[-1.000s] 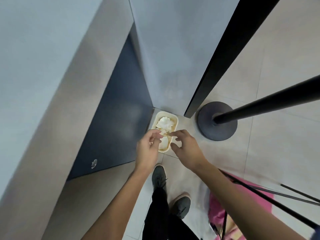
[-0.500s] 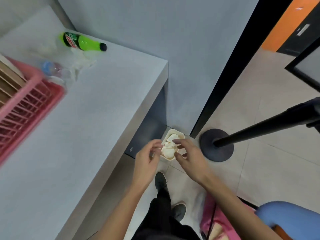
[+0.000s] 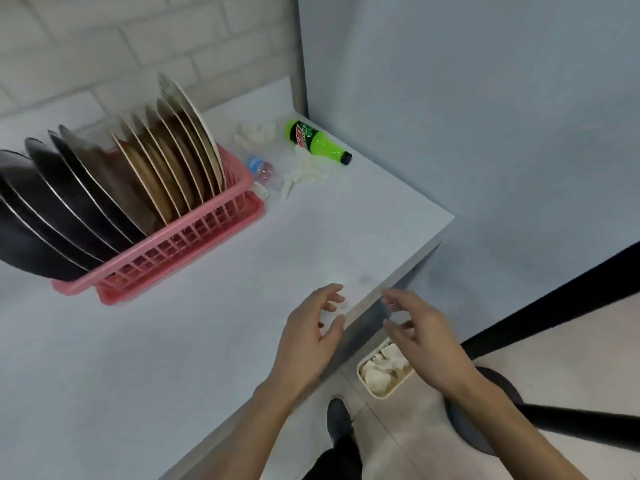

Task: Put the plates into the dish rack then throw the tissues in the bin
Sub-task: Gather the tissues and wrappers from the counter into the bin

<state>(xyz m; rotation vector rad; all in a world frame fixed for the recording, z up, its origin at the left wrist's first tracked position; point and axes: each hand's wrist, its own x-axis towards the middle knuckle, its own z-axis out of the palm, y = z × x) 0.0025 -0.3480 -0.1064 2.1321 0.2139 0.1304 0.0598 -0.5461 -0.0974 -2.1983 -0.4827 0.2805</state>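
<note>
Both hands hung open and empty at the table's near right corner, left hand (image 3: 313, 336) over the white tabletop (image 3: 173, 341), right hand (image 3: 424, 336) above the cream plastic bin (image 3: 382, 393) of crumpled tissues. Dark and tan plates (image 3: 104, 181) stood in the pink plastic dish rack (image 3: 180, 251); loose white tissues (image 3: 303, 173) lay far beside it.

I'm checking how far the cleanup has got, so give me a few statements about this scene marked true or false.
1. The plates stand on edge in the pink dish rack. True.
2. The bin on the floor is empty. False: it holds crumpled tissues.
3. Tissues lie on the table near the green bottle. True.
4. The green bottle stands upright. False: it lies on its side.
5. The right hand grips a plate. False: both it and the left hand are open and empty.
</note>
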